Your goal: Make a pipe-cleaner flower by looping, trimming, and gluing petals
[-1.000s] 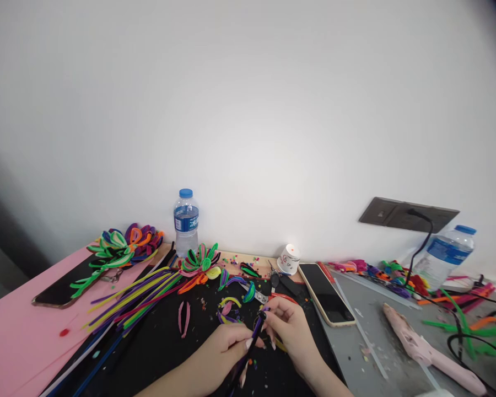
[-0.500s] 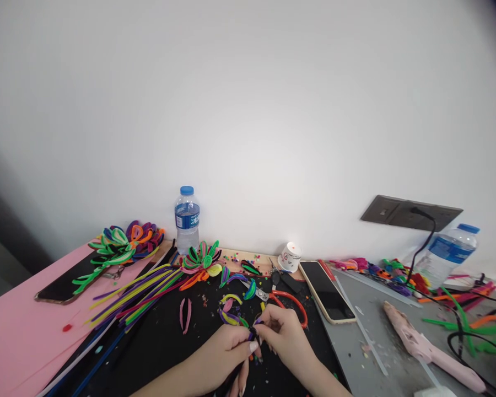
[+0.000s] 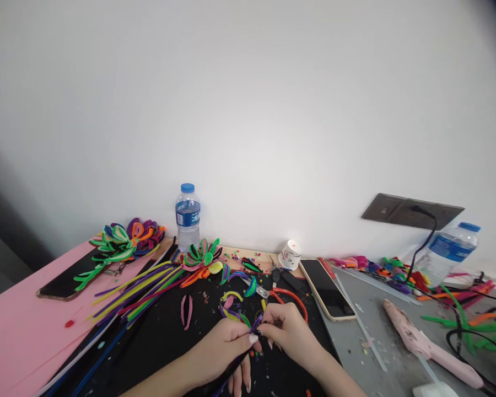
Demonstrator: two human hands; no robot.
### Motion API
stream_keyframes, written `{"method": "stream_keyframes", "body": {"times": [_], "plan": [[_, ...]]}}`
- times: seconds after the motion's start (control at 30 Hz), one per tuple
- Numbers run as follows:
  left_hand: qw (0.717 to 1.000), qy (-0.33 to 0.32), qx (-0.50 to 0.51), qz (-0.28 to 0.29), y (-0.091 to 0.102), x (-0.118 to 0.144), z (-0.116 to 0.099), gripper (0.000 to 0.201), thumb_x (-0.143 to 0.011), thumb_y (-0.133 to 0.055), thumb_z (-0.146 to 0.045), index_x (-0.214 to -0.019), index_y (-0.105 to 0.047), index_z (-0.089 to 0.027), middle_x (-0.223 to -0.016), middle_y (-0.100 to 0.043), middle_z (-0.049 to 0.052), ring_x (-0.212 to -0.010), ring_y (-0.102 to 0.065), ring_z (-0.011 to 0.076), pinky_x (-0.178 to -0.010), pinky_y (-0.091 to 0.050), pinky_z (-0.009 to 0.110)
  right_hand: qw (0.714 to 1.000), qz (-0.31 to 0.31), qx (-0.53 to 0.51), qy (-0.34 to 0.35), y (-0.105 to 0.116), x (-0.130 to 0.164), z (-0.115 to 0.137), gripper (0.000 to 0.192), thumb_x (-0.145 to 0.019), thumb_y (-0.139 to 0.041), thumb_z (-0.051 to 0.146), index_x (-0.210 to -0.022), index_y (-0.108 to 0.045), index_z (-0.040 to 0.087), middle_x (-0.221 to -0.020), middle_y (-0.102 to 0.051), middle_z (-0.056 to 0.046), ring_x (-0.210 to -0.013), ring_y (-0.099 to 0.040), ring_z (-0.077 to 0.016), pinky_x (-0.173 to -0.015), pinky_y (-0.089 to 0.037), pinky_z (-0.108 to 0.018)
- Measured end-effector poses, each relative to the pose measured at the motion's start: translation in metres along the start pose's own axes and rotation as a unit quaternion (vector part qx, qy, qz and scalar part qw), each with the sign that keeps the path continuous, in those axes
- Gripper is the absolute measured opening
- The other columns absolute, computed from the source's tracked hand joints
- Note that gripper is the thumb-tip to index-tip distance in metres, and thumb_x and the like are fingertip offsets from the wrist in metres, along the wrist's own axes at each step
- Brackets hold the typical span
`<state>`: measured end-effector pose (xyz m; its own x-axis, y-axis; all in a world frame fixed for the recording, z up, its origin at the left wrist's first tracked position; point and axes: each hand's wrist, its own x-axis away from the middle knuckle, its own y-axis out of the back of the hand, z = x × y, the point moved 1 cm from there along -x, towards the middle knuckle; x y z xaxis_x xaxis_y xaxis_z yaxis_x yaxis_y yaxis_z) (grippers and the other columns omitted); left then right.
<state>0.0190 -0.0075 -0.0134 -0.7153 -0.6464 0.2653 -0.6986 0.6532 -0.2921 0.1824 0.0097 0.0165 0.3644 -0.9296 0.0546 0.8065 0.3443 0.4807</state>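
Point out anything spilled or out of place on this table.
Small colourful bits lie scattered near the white paper cup, which seems upturned, and more specks dot the black mat. They look spilled, though they may be scraps.

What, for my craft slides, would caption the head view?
Hands pinch a purple strip above a black surface, red-handled scissors beyond.

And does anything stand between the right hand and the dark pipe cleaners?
Nothing visible: the right hand pinches the dark pipe cleaners beside the left hand; the red-handled scissors lie beyond.
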Motion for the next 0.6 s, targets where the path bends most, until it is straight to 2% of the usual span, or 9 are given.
{"method": "stream_keyframes", "body": {"times": [0.17, 0.33, 0.6], "plan": [[0.999, 0.02, -0.009, 0.026, -0.001, 0.001, -0.0021, 0.032, -0.076, -0.046, -0.045, -0.081, -0.05, -0.013, -0.042, -0.056, 0.0, -0.025, -0.043, 0.0082, -0.031, -0.027, 0.013, 1.0, 0.006, 0.024, 0.018, -0.0014, -0.0013, 0.0001, 0.02, -0.067, -0.061, 0.018, -0.052, -0.048, 0.017, -0.041, -0.045, 0.007, -0.039, -0.041, -0.0074, -0.042, -0.029, -0.018], [0.997, 0.036, -0.042, 0.048, -0.0012, 0.002, -0.0046, 0.03, -0.078, -0.042, -0.042, -0.075, -0.05, -0.013, -0.039, -0.055, 0.0, -0.023, -0.039, 0.0071, -0.031, -0.027, 0.014, 0.999, -0.004, 0.033, 0.038, -0.0022, -0.0016, 0.0008, 0.019, -0.066, -0.063, 0.018, -0.052, -0.05, 0.017, -0.043, -0.044, 0.007, -0.043, -0.039, -0.0079, -0.044, -0.028, -0.019], [0.994, 0.052, -0.079, 0.059, 0.0001, 0.0034, -0.0056, 0.031, -0.078, -0.041, -0.041, -0.069, -0.052, -0.013, -0.036, -0.053, -0.001, -0.024, -0.041, 0.0087, -0.035, -0.035, 0.019, 0.989, 0.006, 0.114, 0.096, -0.003, 0.0013, 0.0062, 0.024, -0.071, -0.062, 0.023, -0.053, -0.047, 0.017, -0.048, -0.038, 0.007, -0.047, -0.034, -0.008, -0.046, -0.024, -0.02]]}}
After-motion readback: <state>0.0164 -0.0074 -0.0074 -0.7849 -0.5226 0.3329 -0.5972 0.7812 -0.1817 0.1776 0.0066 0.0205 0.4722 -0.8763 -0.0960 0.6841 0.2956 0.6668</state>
